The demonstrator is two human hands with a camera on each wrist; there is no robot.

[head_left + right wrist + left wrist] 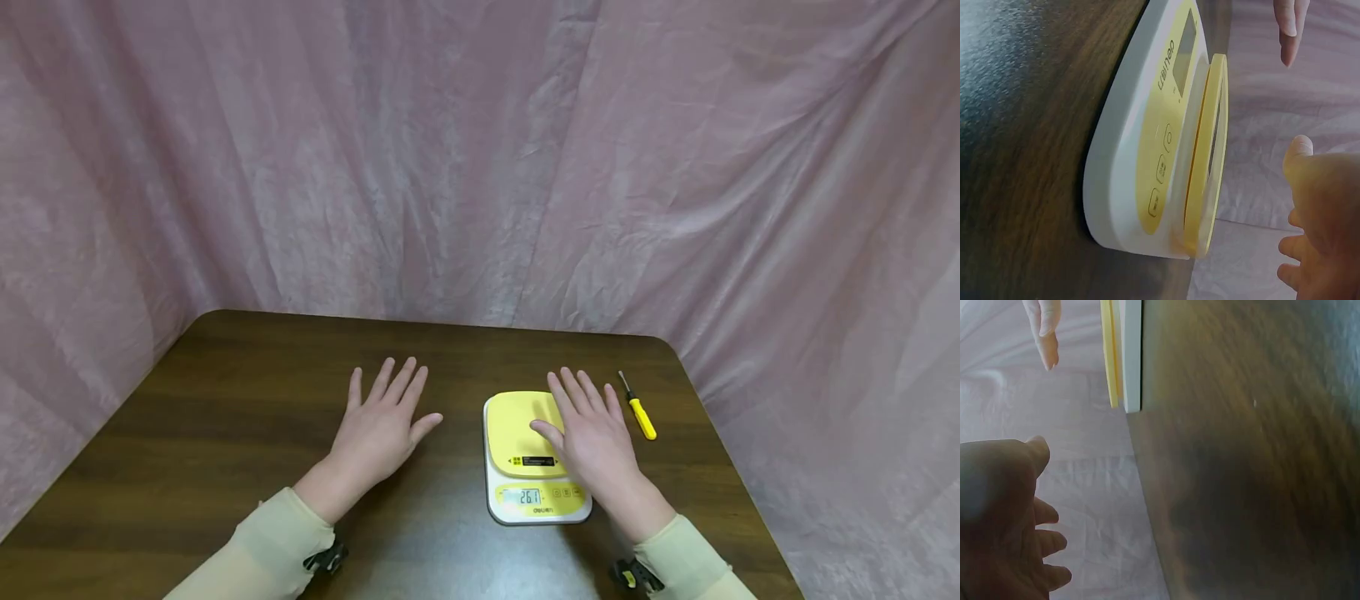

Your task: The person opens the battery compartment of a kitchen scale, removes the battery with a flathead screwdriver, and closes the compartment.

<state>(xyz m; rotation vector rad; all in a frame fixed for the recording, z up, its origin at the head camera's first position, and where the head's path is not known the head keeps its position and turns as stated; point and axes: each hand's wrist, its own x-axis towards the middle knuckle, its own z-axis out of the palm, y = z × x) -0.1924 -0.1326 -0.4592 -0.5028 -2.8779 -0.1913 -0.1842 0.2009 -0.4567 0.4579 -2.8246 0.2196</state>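
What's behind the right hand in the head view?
The scale and table. The platform's left side and the display show; the right hand hides the platform's upper right and table behind.

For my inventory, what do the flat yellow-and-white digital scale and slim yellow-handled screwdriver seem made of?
The scale looks like smooth satin plastic, from its even colour and rounded, moulded edges. The screwdriver probably has a plastic handle, evenly bright yellow, and a metal shaft with grey sheen; the handle's finish shows too small to tell.
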